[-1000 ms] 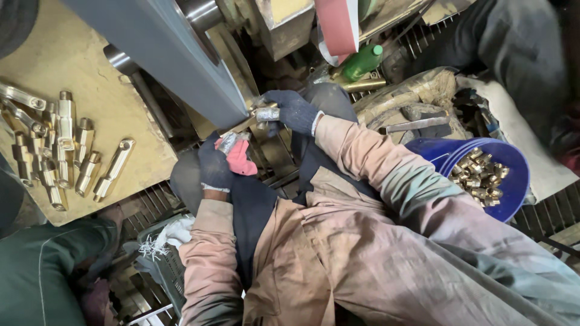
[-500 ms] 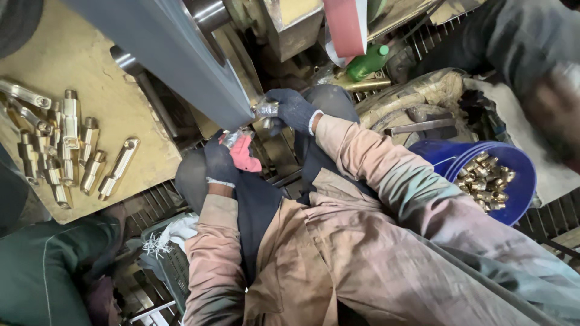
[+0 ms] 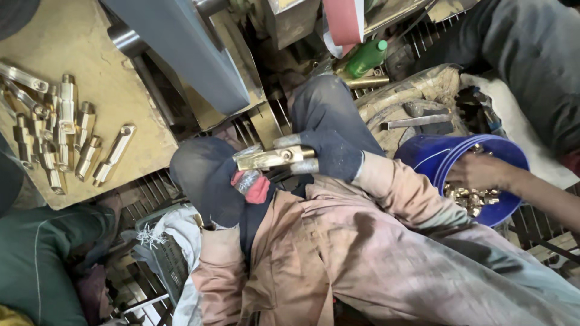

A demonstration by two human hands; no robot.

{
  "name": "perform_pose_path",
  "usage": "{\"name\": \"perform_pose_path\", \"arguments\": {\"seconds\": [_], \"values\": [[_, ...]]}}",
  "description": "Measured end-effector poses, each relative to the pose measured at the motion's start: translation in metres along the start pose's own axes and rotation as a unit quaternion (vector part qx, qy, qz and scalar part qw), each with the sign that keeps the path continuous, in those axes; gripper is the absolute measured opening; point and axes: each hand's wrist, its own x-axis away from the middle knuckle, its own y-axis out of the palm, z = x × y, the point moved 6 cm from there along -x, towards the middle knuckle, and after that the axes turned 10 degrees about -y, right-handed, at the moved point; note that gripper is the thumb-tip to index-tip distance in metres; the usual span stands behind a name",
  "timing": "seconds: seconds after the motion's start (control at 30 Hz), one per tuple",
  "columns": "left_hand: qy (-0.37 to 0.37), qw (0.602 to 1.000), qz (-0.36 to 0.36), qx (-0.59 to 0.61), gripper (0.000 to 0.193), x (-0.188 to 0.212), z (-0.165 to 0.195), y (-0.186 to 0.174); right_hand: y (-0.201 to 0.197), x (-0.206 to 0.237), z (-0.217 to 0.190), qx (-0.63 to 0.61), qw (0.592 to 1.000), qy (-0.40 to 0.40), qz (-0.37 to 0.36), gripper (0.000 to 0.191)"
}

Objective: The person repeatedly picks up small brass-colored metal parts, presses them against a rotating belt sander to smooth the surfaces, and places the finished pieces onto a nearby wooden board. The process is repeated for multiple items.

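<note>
Head camera is looking down on a person in a dusty pink work suit, both hands in dark gloves. Right hand (image 3: pixel 329 156) is closing its fingers (image 3: pixel 289 141) around one end of a brass fitting (image 3: pixel 273 159), a long squarish bar with a hole through it near the gripped end. The bar's long axis is running nearly level across the picture, tilting slightly up toward the right hand, and its free end is pointing away from those fingers toward the left hand (image 3: pixel 208 181). That left hand is sitting just below and beyond the bar's free end; it is curling closed over a red and grey piece (image 3: pixel 252 185), and whether it is also touching the brass I cannot tell.

Beyond the left hand's knuckles, well apart, a row of finished brass parts (image 3: pixel 60 142) is lying on a tan board (image 3: pixel 78 36), most of them with their long sides running up and down the picture. Above the right hand's fingers a grey machine arm (image 3: pixel 187 48) is slanting across, and further up a green bottle (image 3: pixel 366 58) is lying beside a red belt (image 3: pixel 344 21).

Past the right wrist, another person's bare hand (image 3: pixel 480 172) is reaching into a blue bucket (image 3: pixel 426 158) that is holding small brass pieces (image 3: pixel 471 197).
</note>
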Motion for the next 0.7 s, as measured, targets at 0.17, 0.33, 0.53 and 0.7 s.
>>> {"name": "perform_pose_path", "arguments": {"seconds": [0.17,0.33,0.53,0.7], "values": [[0.159,0.982,0.088,-0.054,0.024,0.013,0.033,-0.005,0.012,0.008,-0.014,-0.130,0.991,-0.026,0.001,0.058],[-0.028,0.996,-0.061,0.063,0.024,-0.015,-0.020,0.013,0.001,-0.001,-0.002,-0.048,0.997,-0.039,0.036,0.060],[-0.114,0.925,-0.185,0.313,0.024,-0.095,-0.088,0.031,-0.032,-0.026,0.022,0.235,0.966,-0.064,0.085,0.054],[-0.135,0.927,-0.180,0.299,0.024,-0.139,-0.130,0.043,-0.039,-0.045,0.057,0.272,0.955,-0.006,0.120,0.043]]}}
